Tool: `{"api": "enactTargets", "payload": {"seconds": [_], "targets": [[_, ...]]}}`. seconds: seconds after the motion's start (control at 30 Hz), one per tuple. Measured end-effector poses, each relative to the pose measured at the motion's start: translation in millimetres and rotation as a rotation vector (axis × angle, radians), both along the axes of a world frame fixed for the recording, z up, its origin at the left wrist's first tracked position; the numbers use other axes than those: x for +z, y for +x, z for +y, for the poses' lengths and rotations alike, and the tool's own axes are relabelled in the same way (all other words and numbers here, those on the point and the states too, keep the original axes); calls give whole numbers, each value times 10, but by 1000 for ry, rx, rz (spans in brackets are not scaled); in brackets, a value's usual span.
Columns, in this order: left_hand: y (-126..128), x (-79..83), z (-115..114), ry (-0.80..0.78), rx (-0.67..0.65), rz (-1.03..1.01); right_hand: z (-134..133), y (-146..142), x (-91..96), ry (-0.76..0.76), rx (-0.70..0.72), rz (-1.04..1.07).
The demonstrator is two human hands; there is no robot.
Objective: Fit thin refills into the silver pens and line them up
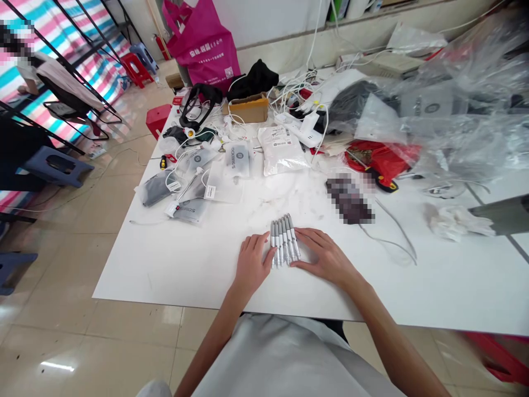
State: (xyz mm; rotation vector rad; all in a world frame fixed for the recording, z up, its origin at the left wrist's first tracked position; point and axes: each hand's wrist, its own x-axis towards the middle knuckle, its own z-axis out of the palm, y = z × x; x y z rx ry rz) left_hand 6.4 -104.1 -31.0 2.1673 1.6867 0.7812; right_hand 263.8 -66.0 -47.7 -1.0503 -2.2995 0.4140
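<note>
Left hand (pixel 251 263) and right hand (pixel 324 256) flank grey tubes (pixel 283 240) (near the table edge (pixel 206 309))

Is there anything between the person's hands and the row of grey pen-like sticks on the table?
Nothing visible stands between them. The left hand and the right hand touch the row of grey pen-like sticks on both sides.

On the white tabletop (pixel 165 270) there are six or seven silver pens (pixel 283 240), I cannot count exactly, between one left hand (pixel 252 262) and one right hand (pixel 324 256). Toward the far edge are one cardboard box (pixel 248 108) and four printed pouches (pixel 196 160).
</note>
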Motion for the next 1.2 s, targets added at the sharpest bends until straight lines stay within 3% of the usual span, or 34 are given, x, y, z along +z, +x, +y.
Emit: {"api": "enactTargets", "payload": {"seconds": [0.6,0.77,0.9,1.0,1.2], "targets": [[96,65,87,-81,82,-49,-5,-13,-9,45,-30,-112],[157,97,175,-104,192,27,6,-7,-26,37,-25,-98],[117,199,248,-219,253,9,16,2,-35,24,-25,-85],[24,331,296,-286,254,-156,20,6,-37,12,-25,-69],[-194,534,446,-321,108,-819,28,-4,-18,-21,-36,-13]]}}
